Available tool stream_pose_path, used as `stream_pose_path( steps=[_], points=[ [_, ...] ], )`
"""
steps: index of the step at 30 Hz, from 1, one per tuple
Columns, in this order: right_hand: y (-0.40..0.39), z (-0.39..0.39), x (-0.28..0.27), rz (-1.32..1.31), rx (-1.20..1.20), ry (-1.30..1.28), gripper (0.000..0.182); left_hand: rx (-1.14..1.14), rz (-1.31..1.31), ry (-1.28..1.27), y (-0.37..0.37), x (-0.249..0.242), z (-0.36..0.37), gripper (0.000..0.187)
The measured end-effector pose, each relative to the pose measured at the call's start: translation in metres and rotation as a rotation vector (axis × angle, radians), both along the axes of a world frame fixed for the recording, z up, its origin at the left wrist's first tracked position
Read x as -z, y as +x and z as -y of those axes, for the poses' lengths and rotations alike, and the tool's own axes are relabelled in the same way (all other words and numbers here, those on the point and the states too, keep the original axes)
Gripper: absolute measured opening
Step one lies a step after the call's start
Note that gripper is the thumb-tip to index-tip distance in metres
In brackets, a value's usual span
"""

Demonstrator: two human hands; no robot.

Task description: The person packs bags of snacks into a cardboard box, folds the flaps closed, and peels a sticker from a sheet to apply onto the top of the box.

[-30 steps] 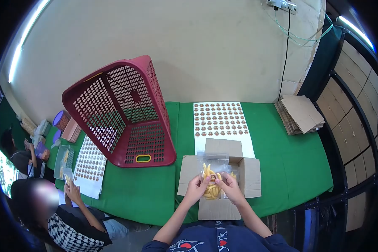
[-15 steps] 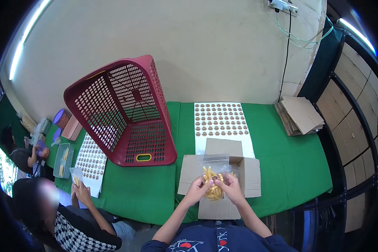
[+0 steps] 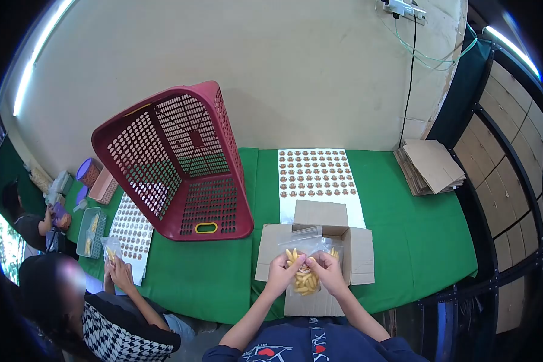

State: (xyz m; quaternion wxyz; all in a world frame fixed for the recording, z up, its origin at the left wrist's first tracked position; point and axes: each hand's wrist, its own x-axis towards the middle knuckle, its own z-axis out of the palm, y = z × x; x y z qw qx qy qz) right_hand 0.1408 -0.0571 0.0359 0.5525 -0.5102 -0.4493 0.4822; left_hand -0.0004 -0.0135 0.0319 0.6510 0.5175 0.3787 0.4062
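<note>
A clear zip bag of yellow, finger-shaped pieces [image 3: 307,282] is pinched between my left hand [image 3: 282,273] and my right hand [image 3: 330,273]. My thumbs meet on the bag's front, over a small round sticker that they partly cover. Below and behind the bag is an open cardboard box [image 3: 361,256] with its flaps folded out. Another clear bag shows inside the box, behind my right hand. A white sheet of round stickers [image 3: 318,175] lies beyond the box, its near end under the back flap.
A large red basket [image 3: 208,208] lies on its side at left on the green cloth [image 3: 404,241]. Flattened cardboard [image 3: 431,166] is stacked at right. On the left, a co-worker [image 3: 127,320] holds a small bag near a teal basket [image 3: 91,235]; another person sits farther back.
The bag's top has tipped back and to the right, and its lower end sits slightly lower. My thumbs now cover more of the sticker. The co-worker's hands have shifted slightly.
</note>
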Motion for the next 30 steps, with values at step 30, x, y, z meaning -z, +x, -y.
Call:
stream_pose_path(
  steps=[30],
  points=[
    [-0.002,-0.014,-0.005,-0.192,0.064,0.017,0.01,-0.099,0.095,0.067,0.012,0.006,-0.01,0.018]
  ],
)
